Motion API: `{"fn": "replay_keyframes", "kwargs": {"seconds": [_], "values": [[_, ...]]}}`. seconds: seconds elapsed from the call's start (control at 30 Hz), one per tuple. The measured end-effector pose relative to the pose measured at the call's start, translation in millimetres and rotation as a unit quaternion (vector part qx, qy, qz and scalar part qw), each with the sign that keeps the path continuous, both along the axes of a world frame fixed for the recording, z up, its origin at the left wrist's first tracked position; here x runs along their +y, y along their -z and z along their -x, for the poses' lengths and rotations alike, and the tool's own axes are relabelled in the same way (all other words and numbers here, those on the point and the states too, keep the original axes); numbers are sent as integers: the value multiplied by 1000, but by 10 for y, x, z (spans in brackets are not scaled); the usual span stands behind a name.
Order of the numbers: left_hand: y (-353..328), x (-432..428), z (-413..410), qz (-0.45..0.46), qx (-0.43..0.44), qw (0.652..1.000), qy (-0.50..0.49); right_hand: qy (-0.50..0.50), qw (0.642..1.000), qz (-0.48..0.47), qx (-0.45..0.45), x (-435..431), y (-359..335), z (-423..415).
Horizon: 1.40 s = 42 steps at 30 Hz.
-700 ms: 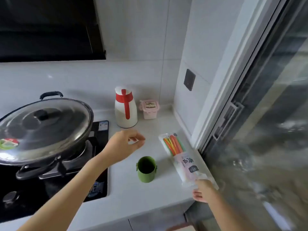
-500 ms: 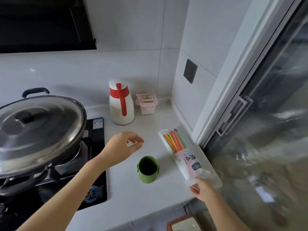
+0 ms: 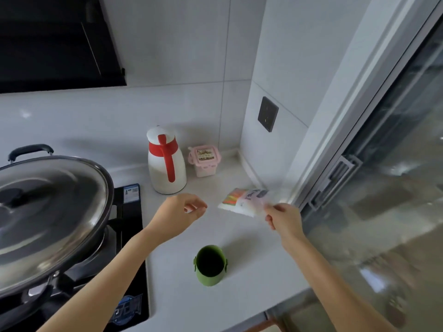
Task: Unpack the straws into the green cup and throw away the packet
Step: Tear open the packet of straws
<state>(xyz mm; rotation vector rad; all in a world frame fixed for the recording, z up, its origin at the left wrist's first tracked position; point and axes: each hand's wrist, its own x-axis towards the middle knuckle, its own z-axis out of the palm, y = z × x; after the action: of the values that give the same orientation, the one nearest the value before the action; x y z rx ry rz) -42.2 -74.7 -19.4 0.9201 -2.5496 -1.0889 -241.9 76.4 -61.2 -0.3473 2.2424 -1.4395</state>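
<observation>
My right hand (image 3: pixel 282 218) grips one end of the clear straw packet (image 3: pixel 243 200) and holds it lifted above the white counter, near the right wall. Coloured straws show through its far end, blurred by motion. The green cup (image 3: pixel 210 264) stands upright and empty on the counter, nearer to me, below and between both hands. My left hand (image 3: pixel 178 213) hovers left of the packet with fingers loosely curled and apart, holding nothing.
A white jug with a red handle (image 3: pixel 166 161) and a small pink lidded box (image 3: pixel 203 160) stand at the back. A large pan with a steel lid (image 3: pixel 48 212) sits on the black hob (image 3: pixel 130 259) at left. A sliding glass door (image 3: pixel 383 188) borders the counter at right.
My right hand has picked the packet up off the counter and carried it up and toward the left hand. The view has shifted, so the cup now lies lower in the frame.
</observation>
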Motion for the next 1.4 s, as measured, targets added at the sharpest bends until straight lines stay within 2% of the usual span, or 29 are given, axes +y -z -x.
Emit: {"fn": "replay_keyframes", "kwargs": {"seconds": [0.17, 0.27, 0.37, 0.47, 0.57, 0.7, 0.83, 1.1, 1.23, 1.4], "values": [[-213, -57, 203, 15, 47, 998, -50, -191, 974, -36, 119, -630, -472, -190], [-349, -161, 152, 21, 74, 990, -122, -278, 950, -35, 139, -1034, -616, -415], [-414, -288, -36, -33, 103, 976, -190, -353, 926, -18, 131, -1246, -742, -686], [-394, -354, -247, -110, 119, 963, -217, -402, 907, -3, 128, -1304, -761, -919], [-351, -328, -423, -165, 124, 947, -247, -428, 899, -10, 96, -1299, -719, -1081], [-301, -263, -612, -225, 86, 936, -256, -478, 878, -30, 22, -1240, -683, -1207], [-234, -154, -700, -272, 66, 924, -258, -527, 847, -66, 9, -1159, -631, -1290], [-158, -113, -806, -310, 71, 909, -270, -565, 822, -74, -9, -1003, -669, -1314], [-156, -103, -851, -337, 78, 901, -263, -554, 828, -78, -49, -978, -689, -1321], [-133, -59, -897, -336, 86, 903, -254, -507, 846, -82, -145, -908, -654, -1353]]}}
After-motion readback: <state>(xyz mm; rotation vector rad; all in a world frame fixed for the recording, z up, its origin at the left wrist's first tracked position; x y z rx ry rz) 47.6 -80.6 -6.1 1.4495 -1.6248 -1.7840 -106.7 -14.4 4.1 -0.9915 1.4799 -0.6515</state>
